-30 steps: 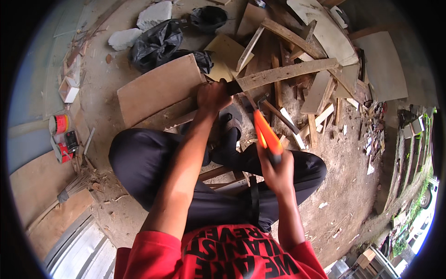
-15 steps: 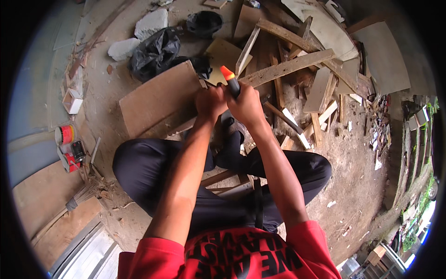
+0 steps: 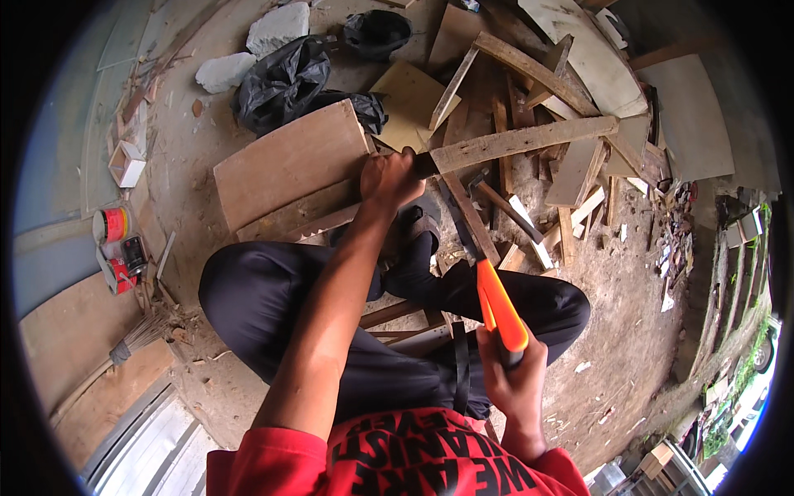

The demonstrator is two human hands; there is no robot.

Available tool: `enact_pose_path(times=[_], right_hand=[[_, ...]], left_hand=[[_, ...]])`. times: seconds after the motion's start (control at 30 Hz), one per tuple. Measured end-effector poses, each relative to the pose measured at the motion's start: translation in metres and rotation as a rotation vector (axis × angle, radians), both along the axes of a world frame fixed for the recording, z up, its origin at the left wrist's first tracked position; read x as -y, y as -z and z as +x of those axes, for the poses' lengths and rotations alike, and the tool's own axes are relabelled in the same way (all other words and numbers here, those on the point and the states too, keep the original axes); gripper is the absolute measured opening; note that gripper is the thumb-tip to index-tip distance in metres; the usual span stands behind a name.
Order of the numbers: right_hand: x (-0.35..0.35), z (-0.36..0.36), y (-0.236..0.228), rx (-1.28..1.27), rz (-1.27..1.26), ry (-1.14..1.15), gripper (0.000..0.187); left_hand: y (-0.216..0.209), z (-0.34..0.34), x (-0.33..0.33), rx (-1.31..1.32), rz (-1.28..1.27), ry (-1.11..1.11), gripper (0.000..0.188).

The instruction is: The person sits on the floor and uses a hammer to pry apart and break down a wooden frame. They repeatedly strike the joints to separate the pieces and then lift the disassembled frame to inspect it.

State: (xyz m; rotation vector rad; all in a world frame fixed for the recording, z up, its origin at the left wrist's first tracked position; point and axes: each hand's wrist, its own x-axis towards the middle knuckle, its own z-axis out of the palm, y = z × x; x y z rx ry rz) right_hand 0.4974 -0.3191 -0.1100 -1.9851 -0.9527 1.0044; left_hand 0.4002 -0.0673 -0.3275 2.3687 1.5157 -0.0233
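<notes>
Handsaw with an orange-and-black handle and long dark blade point(image 3: 504, 310) is out front, right of centre, over the person's right leg: long axis runs lower right to upper left, blade end pointing away from the body, handle end back toward the person's right side. Right hand point(image 3: 517, 379) is wrapped round the black rear of that handle. Blade's far end reaches the left end of a long, flat, weathered brown wooden plank point(image 3: 525, 142); can't tell if teeth touch it. Plank's long axis runs left to right, right end tipped slightly up in view, so saw and plank cross at a steep angle. Left hand point(image 3: 393, 178) is clenched at the plank's left end, in a dark patch; exact finger placement can't be made out. Narrow brown wooden strip point(image 3: 473, 221) lies alongside the blade, on its right. Right of that, hammer with a wooden, dark-gripped handle point(image 3: 506, 204) lies slanted, head toward the plank. Plank's right end overlaps a heap of mixed boards and offcuts, incl. a stout brown wooden beam point(image 3: 538, 73). Left of the left hand: broad tan rectangular panel point(image 3: 289, 161); beyond it, crumpled black plastic bag point(image 3: 281, 83) and two rough whitish blocks point(image 3: 279, 29). Far left, near the wall: red-and-yellow cylindrical can point(image 3: 112, 225).
</notes>
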Motion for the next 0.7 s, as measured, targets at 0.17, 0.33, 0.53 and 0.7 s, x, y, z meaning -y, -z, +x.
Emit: enact_pose_path(times=[0.17,0.33,0.53,0.7], right_hand=[[-0.106,0.007,0.096,0.166,0.209,-0.112,0.027],[-0.135,0.01,0.119,0.011,0.146,-0.03,0.024],[-0.089,0.011,0.201,-0.122,0.472,0.075,0.02],[-0.046,0.015,0.151,-0.104,0.671,0.255,0.016]], left_hand=[[0.023,-0.002,-0.001,-0.026,0.02,0.068,0.029],[0.029,-0.002,-0.009,0.048,0.114,0.123,0.029],[0.053,0.003,-0.015,-0.048,0.095,0.1,0.028],[-0.003,0.0,0.0,-0.007,0.077,-0.019,0.046]])
